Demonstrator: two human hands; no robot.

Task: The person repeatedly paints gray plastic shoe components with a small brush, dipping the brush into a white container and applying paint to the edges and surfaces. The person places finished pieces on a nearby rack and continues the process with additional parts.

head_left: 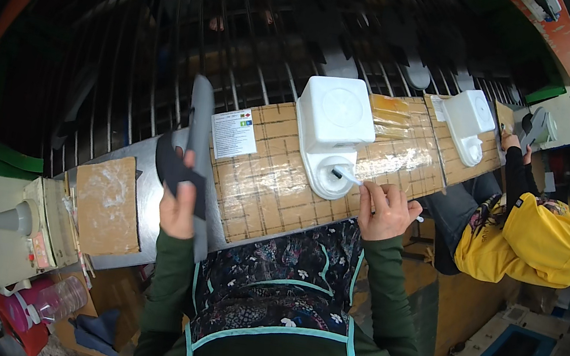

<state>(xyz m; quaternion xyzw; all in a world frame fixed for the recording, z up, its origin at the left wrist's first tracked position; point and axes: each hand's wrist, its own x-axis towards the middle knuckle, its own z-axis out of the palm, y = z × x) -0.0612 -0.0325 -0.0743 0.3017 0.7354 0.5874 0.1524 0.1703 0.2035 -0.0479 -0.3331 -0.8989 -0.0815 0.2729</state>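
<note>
White plastic makes up the squarish container [335, 130] in front of us, standing on a sheet of brown cardboard [259, 200] criss-crossed with dark lines. At its near end is a round cup [328, 188], and our right hand [388, 211] pinches a pale-handled brush [353, 178] between thumb and fingers, its dark tip at the cup's mouth; how deep the tip sits, we cannot tell. Our left hand [180, 202] is closed around a grey-soled slide sandal [202, 124], thumb lying over its black strap [183, 178]. The sandal stands on edge, well left of the container, at the cardboard's left end. Between the two, we see a white printed sheet [235, 133] lying flat. Amber strips [390, 116] lie just right of the container. Farther left, a whitish-smeared cardboard square [108, 202] rests on a metal surface [153, 187]. Beyond the bench run metal bars [195, 37]. To our right, near a second white container [470, 118], sits a co-worker in a yellow top [543, 241].
</note>
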